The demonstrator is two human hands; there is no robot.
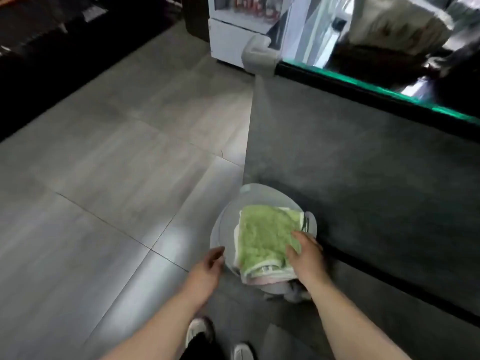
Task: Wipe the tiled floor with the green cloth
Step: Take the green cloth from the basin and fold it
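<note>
A folded green cloth [265, 236] with white edging lies on top of other folded cloths inside a pale round bucket [255, 194] on the floor. My right hand [305, 252] grips the cloth's near right corner. At the bucket's left rim is my left hand [209, 270], its fingers loosely curled and nothing in it. The grey tiled floor [117, 162] stretches out to the left and ahead.
A dark grey counter front [363, 162] with a glass top edged in green [376, 87] rises on the right. A white cabinet [228, 40] stands at the far end. Dark furniture [52, 48] lines the upper left. My shoes [200, 331] show below.
</note>
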